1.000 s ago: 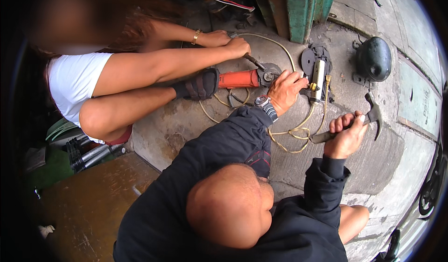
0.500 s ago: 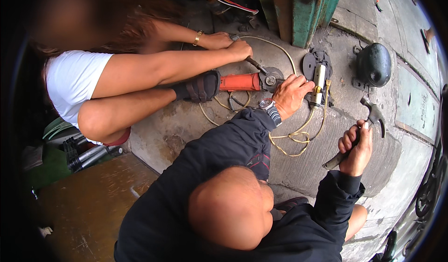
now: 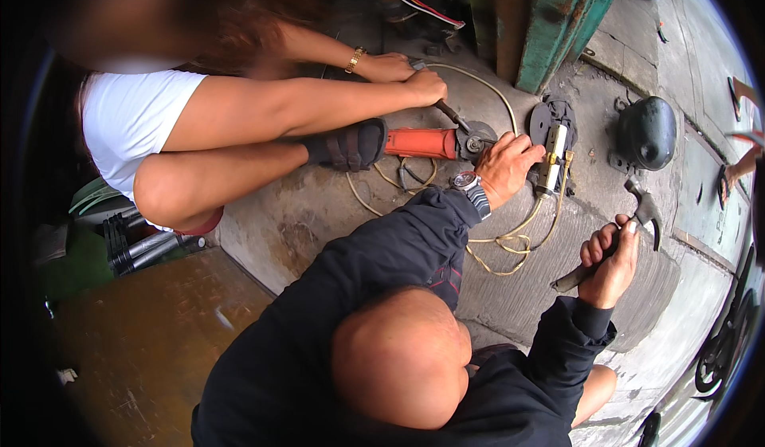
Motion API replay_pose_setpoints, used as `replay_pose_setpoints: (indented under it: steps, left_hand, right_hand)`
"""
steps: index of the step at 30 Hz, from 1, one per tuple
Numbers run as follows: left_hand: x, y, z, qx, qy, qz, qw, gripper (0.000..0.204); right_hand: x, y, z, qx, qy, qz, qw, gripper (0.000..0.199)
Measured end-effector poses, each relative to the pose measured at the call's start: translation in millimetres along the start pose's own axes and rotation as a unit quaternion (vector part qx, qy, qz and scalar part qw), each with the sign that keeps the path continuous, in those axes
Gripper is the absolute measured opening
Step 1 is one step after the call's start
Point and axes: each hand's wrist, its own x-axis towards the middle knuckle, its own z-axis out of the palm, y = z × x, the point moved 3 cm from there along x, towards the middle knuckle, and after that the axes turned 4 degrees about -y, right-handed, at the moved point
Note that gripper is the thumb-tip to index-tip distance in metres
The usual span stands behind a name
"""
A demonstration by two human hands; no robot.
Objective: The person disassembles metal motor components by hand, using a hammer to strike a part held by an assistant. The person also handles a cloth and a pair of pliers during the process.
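A red angle grinder (image 3: 422, 143) lies on the concrete, its round metal head turned up. My left hand (image 3: 508, 168), a watch on its wrist, reaches to the right edge of that head. Its fingers are bent and closed there; what they grip is hidden beneath them. In my right hand (image 3: 610, 264) is a claw hammer (image 3: 647, 207), held by its handle, head up and clear of the floor. A co-worker's hands (image 3: 422, 87) grip a dark bar-like tool (image 3: 452, 115), whose end meets the middle of the grinder's head.
Beyond my left hand lie a black disc (image 3: 540, 115) and a pale cylinder with brass fittings (image 3: 557, 146). A cream cord (image 3: 522, 249) loops over the floor. A dark rounded metal unit (image 3: 649, 132) sits farther right, a green post (image 3: 550, 37) behind. A passer-by's feet (image 3: 725, 188) show at right.
The view has shifted a little, so most things sit slightly lower and farther right. More of a passer-by's legs shows at the right edge. Both my hands keep their grips.
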Motion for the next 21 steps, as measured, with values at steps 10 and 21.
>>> replay_pose_setpoints:
  steps: [10,21]
  left_hand:
    - [-3.5,-4.2,1.2,-0.011,-0.009,-0.005,1.0,0.022]
    - [-1.6,-5.7,-4.4,-0.012,0.002,-0.004,1.0,0.021]
  right_hand:
    - [6.9,-32.8,-7.7,-0.019,-0.002,0.006,1.0,0.025]
    - [24.0,-38.1,-14.9,0.022,-0.025,-0.006,0.999,0.02]
